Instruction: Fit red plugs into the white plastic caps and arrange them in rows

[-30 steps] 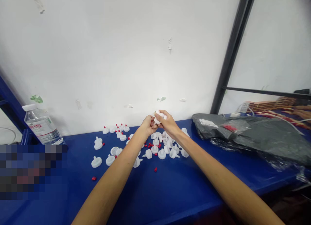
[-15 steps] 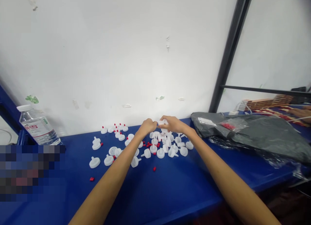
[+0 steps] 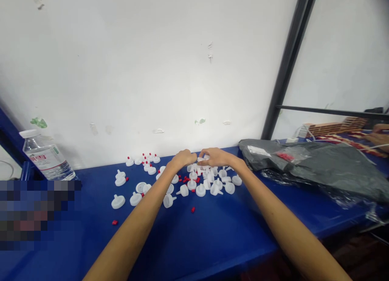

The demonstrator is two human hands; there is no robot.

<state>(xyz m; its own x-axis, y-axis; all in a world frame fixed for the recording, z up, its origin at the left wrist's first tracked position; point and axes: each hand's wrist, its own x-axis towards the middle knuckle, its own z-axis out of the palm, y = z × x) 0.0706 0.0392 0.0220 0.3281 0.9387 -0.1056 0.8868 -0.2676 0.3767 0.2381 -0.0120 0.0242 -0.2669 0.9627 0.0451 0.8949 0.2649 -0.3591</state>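
Observation:
Above the far side of a pile of white nozzle caps [image 3: 200,190], my two hands are close together. Between the fingers of my right hand [image 3: 215,156] is a white nozzle cap [image 3: 201,160]. My left hand [image 3: 184,158] is closed beside it, fingertips pressed together toward that cap; whatever they pinch is hidden. Small red tips [image 3: 186,179] lie scattered among the white caps below my hands. To the left stand several white caps fitted with red tips [image 3: 147,166]. One loose red tip [image 3: 193,209] rests in front of the pile.
A clear water bottle [image 3: 47,157] stands at the left by the wall. Grey plastic bags [image 3: 316,163] cover the right part of the blue table [image 3: 209,236]. A dark post [image 3: 288,66] rises behind them. Another person's hand [image 3: 377,137] shows at the far right.
Both hands have lowered slightly toward the pile, and my right hand has tilted down with the white cap. The loose caps on the table look unmoved.

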